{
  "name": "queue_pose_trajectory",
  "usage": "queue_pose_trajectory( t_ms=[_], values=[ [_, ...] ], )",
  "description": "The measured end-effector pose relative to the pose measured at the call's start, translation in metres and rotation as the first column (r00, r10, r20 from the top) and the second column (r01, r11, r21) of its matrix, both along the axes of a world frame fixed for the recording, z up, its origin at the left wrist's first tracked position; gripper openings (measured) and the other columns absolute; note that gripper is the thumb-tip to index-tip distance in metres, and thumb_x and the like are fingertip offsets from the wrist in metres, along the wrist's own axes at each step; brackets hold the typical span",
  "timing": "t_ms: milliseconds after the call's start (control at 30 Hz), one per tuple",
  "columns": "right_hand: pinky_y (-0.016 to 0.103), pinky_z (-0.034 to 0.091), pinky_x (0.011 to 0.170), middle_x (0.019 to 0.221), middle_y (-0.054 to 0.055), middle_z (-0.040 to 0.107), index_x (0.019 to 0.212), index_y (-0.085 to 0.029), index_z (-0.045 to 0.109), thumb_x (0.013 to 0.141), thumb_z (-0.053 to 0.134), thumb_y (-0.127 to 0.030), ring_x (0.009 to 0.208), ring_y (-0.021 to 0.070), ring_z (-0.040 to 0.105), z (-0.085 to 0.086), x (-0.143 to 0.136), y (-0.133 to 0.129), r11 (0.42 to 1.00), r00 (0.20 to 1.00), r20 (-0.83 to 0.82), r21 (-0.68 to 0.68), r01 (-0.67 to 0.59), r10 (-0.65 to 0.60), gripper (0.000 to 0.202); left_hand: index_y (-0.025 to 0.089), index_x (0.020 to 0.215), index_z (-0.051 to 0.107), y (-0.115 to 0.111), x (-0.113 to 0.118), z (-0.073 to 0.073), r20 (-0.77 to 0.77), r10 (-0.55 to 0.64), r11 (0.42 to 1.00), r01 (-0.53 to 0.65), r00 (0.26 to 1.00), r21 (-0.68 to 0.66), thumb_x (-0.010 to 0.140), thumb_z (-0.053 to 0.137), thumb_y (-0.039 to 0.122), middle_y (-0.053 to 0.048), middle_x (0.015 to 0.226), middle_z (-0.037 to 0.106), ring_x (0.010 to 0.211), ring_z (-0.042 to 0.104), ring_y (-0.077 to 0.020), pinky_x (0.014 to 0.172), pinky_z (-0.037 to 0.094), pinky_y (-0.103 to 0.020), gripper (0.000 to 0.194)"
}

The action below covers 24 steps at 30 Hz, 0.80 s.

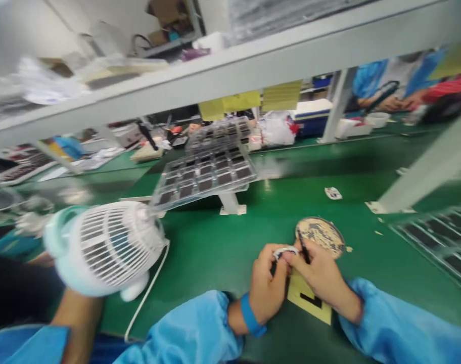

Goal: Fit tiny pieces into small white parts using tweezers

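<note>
My left hand point(266, 285), with a blue band at the wrist, is closed on a small white, curved part point(285, 251) with a dark inside. Its exact kind is too blurred to tell. Close against it, my right hand point(323, 273) grips a thin black pen-like tool point(303, 246), and its fingertips also meet the white part. Just beyond my right hand lies a round dish point(343, 247) holding many small beige and dark pieces. Under both hands is a yellow sheet point(306, 298) with a black mark, partly covered by them.
A white fan point(109, 245) stands left, its cord running to the front edge. Clear compartment trays point(208, 174) lean behind it; another tray point(443, 242) lies right. A shelf beam point(215, 76) crosses overhead on white posts point(423, 167). Other people sit at left and across the bench.
</note>
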State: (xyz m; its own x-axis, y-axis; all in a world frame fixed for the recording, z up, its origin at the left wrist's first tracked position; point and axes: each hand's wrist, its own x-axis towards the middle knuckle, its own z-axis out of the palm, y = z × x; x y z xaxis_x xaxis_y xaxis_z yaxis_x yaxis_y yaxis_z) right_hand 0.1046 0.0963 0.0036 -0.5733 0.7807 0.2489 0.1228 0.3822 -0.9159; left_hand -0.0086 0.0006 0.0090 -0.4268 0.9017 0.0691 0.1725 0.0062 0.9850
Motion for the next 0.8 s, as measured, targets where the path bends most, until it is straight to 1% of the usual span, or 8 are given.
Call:
queue_pose_trajectory(
  t_ms=[67,133,200,300,400,467,633,800],
  values=[
    [0.025,0.042,0.049,0.06,-0.002,0.054,0.07,-0.019,0.055,0.09,0.066,-0.046,0.055,0.0142,0.051,0.002,0.001,0.004,0.997,0.998,0.065,-0.073,0.006,-0.001,0.035,0.017,0.11,0.063,0.003,-0.006,0.001,0.093,-0.065,0.998,0.067,0.994,-0.017,0.099,0.051,0.037,-0.005,0.089,0.069,0.075,0.063,-0.0163,0.075,0.053,-0.03,0.026],
    [0.026,0.043,0.055,0.066,-0.001,0.058,0.072,-0.018,0.059,0.086,0.073,-0.046,0.062,0.0146,0.054,0.006,0.006,0.009,0.999,0.994,0.102,-0.038,-0.03,0.034,0.034,0.017,0.112,0.063,0.004,-0.012,0.0,0.129,-0.125,0.991,0.13,0.984,-0.03,0.098,0.053,0.038,-0.004,0.089,0.069,0.074,0.063,-0.0155,0.074,0.053,-0.029,0.027],
    [0.028,0.047,0.067,0.078,0.002,0.063,0.081,-0.018,0.065,0.087,0.074,-0.041,0.074,0.0169,0.059,0.01,0.014,0.014,0.995,0.995,0.079,0.066,-0.069,0.064,0.026,0.018,0.114,0.062,0.003,-0.017,-0.002,0.093,-0.151,0.986,0.156,0.984,-0.05,0.098,0.054,0.038,-0.003,0.087,0.069,0.074,0.063,-0.0155,0.073,0.053,-0.028,0.027],
    [0.032,0.049,0.079,0.09,0.005,0.067,0.097,-0.019,0.069,0.097,0.062,-0.03,0.086,0.0185,0.062,0.015,0.024,0.02,0.982,0.996,-0.021,0.166,-0.086,0.091,0.013,0.02,0.113,0.064,0.0,-0.02,-0.005,-0.08,-0.186,0.978,0.177,0.979,-0.106,0.098,0.053,0.035,-0.003,0.085,0.07,0.077,0.064,-0.0173,0.073,0.051,-0.028,0.024],
    [0.033,0.051,0.077,0.089,0.006,0.067,0.097,-0.019,0.069,0.097,0.062,-0.025,0.085,0.0185,0.063,0.014,0.028,0.024,0.968,0.983,-0.093,0.215,-0.133,0.156,0.01,0.022,0.11,0.066,-0.001,-0.022,-0.007,-0.277,-0.228,0.97,0.192,0.933,-0.152,0.098,0.052,0.033,-0.005,0.094,0.072,0.087,0.065,-0.0197,0.079,0.05,-0.03,0.021],
    [0.032,0.051,0.076,0.088,0.006,0.066,0.096,-0.019,0.069,0.094,0.067,-0.025,0.084,0.0184,0.062,0.01,0.03,0.026,0.954,0.976,-0.096,0.251,-0.167,0.196,0.007,0.023,0.113,0.066,-0.001,-0.022,-0.007,-0.337,-0.237,0.967,0.19,0.911,-0.167,0.099,0.051,0.032,-0.005,0.097,0.072,0.09,0.065,-0.0203,0.082,0.049,-0.031,0.022],
    [0.03,0.05,0.07,0.089,0.005,0.063,0.098,-0.019,0.069,0.094,0.068,-0.029,0.081,0.0171,0.06,0.001,0.034,0.028,0.906,0.966,0.011,0.345,-0.245,0.257,0.011,0.024,0.117,0.064,0.002,-0.025,-0.01,-0.359,-0.243,0.963,0.181,0.901,-0.198,0.099,0.051,0.032,-0.004,0.095,0.072,0.085,0.064,-0.0195,0.08,0.049,-0.032,0.024],
    [0.029,0.052,0.073,0.095,0.006,0.063,0.106,-0.021,0.07,0.096,0.064,-0.028,0.084,0.0168,0.061,0.001,0.037,0.028,0.897,0.962,0.069,0.348,-0.273,0.266,0.013,0.025,0.114,0.063,0.001,-0.026,-0.011,-0.397,-0.261,0.958,0.185,0.88,-0.219,0.097,0.052,0.031,-0.003,0.097,0.072,0.084,0.064,-0.0199,0.079,0.048,-0.032,0.022]
  ],
)
